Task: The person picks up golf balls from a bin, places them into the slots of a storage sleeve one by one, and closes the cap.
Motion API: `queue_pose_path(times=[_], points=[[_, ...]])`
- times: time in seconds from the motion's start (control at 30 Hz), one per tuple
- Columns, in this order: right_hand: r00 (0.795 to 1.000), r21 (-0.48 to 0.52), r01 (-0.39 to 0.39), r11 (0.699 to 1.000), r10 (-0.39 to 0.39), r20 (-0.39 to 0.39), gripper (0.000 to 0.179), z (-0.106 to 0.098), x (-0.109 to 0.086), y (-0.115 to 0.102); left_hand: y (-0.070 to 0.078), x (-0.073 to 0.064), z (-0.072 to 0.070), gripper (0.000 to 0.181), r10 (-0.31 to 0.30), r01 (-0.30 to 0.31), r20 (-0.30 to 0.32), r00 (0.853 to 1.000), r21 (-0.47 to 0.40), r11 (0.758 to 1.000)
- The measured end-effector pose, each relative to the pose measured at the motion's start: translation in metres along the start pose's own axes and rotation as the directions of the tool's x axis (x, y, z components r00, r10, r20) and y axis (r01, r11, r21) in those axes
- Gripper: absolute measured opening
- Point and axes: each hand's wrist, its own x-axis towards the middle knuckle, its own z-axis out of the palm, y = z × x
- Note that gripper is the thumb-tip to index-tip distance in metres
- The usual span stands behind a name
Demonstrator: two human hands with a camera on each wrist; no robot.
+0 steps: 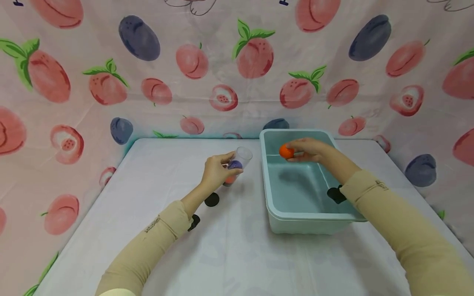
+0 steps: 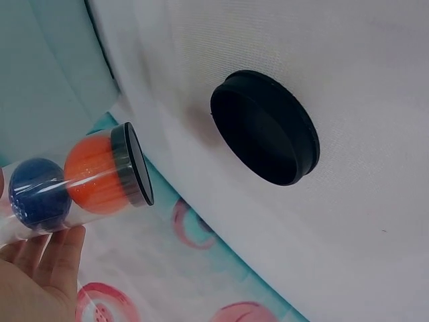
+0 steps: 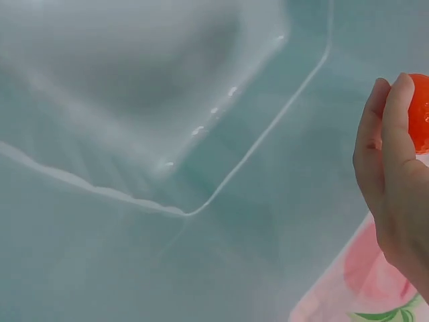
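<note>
My left hand grips a clear plastic tube that tilts over the table, its open end up and toward the bin. Inside it, an orange ball rests against the black-capped end, with a dark blue ball on top of it. Another orange ball is pinched between the fingertips and thumb of my right hand, above the pale teal bin. On the table near my left wrist lies a round black lid, hollow side showing in the left wrist view.
The bin stands on the right of the white-covered table, with raised walls around it. A fruit-print cloth hangs behind the table and along both sides. Small black devices are worn at the wrists.
</note>
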Motion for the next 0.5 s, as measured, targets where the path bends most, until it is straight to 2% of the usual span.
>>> queue_pose_path(times=[0.23,0.5], points=[[0.999,0.081,0.029,0.996,-0.031,0.021,0.055,0.002,-0.011,-0.007,0.003,0.001,0.002,0.058,0.002,-0.002,-0.001,1.000,-0.020,1.000],[0.994,0.115,0.071,0.991,-0.079,0.068,0.054,0.012,-0.023,-0.014,0.006,0.000,0.004,0.059,0.003,-0.004,-0.007,1.000,-0.017,1.000]])
